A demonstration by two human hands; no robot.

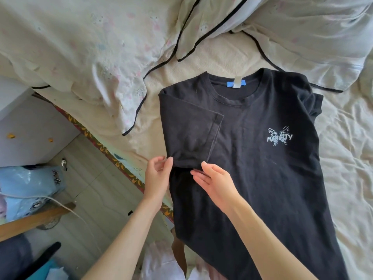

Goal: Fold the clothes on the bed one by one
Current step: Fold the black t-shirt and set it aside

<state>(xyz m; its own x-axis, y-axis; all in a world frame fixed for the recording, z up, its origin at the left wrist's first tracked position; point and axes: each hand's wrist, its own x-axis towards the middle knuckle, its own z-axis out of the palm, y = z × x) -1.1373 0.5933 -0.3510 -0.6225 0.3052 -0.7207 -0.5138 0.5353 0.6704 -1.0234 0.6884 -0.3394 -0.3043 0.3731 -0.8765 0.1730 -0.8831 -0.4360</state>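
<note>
1. Black t-shirt (252,168) lies flat, front up, on the cream bed sheet (347,158); its left sleeve is folded in over the chest.
2. Chest print: white butterfly with lettering, only "MA...TY" readable. Blue neck label, text too small to read.
3. Left hand (158,176) at the shirt's left edge, fingers relaxed, gripping nothing.
4. Right hand (214,179) on the shirt just below the folded sleeve, fingers straight.
5. Piped pillows (101,57) beyond the collar.

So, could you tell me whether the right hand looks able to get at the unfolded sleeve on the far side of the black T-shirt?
Probably yes: the right hand lies open on the black T-shirt, and nothing lies between it and the unfolded sleeve.
</note>
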